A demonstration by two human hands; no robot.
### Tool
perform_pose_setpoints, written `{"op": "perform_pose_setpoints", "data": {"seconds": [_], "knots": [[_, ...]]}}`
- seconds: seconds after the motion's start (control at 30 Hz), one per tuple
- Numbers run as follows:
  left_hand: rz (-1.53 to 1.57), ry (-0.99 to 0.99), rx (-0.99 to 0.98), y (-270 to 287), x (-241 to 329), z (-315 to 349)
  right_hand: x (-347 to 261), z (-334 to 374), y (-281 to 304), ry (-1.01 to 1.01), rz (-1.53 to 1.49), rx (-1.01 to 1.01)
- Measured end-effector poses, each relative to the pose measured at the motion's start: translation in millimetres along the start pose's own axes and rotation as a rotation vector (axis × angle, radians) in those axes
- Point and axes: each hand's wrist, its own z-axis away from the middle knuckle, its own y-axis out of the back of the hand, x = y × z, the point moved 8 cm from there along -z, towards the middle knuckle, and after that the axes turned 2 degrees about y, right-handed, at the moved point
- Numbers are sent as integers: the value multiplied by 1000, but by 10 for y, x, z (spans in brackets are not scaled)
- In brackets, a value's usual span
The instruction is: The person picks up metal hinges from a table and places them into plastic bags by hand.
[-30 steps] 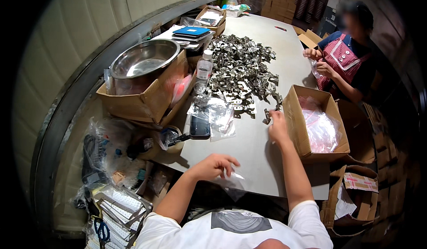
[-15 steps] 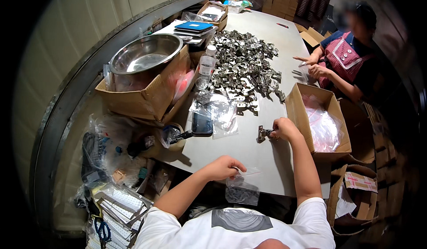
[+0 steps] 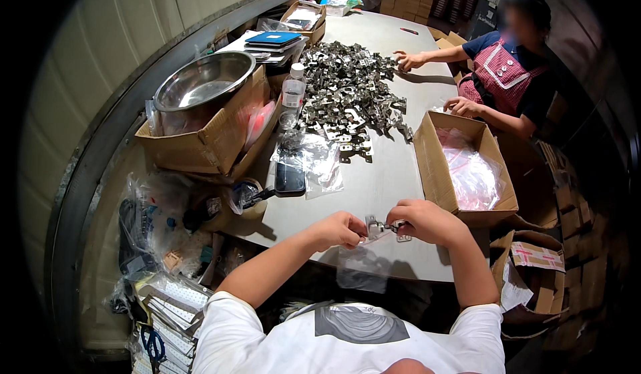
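Observation:
My left hand pinches the top edge of a small clear zip bag, which hangs over the near table edge. Close beside it, my right hand is closed on a metal cabinet hinge, held right at the bag's mouth. Whether the hinge is partly inside the bag I cannot tell. Beyond my hands lies a large heap of similar metal hinges. A cardboard box of clear plastic bags stands to the right of my right hand.
A phone and loose clear bags lie left of centre, near a plastic bottle. At left, a steel bowl rests on a cardboard box. Across the table's right side, a co-worker reaches toward the heap.
My right hand has brought the hinge left and nearer, to the bag. My left hand has risen slightly with the bag. The co-worker's hands have parted, one now at the heap.

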Motion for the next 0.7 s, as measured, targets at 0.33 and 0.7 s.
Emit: {"op": "perform_pose_setpoints", "data": {"seconds": [0.33, 0.7], "knots": [[-236, -10, -45, -302, 262, -101, -352, -114, -201, 238, 501, -242], [-293, -163, 439, 64, 493, -7, -75, -126, 329, 16, 56, 250]]}}
